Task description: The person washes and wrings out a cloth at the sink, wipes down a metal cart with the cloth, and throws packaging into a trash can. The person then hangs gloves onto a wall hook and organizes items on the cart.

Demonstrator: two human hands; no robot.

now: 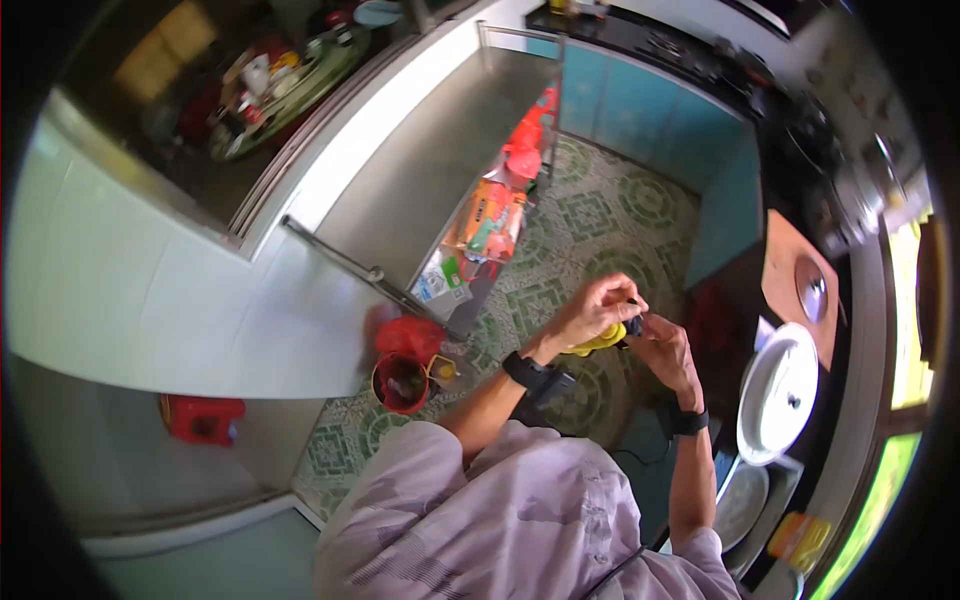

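From where I stand, the left hand's (603, 310) fingers are pinched nearly together on a small dark object (633, 325), and the right hand's (668, 350) fingers close on its other side. It's held up over the patterned floor (590, 215), a yellow item (603, 338) at its eight o'clock. Farther out, I see orange packets (490, 215) at ten, a white lidded pan (777, 393) at four.

Plenty of green around my spot tbh
I've got patterned floor tiles (585, 215) below me, teal cabinets (640, 120) under a dark table (610, 30), a pale wall (180, 290) to my left, and bright daylit windows (907, 345) on my right.
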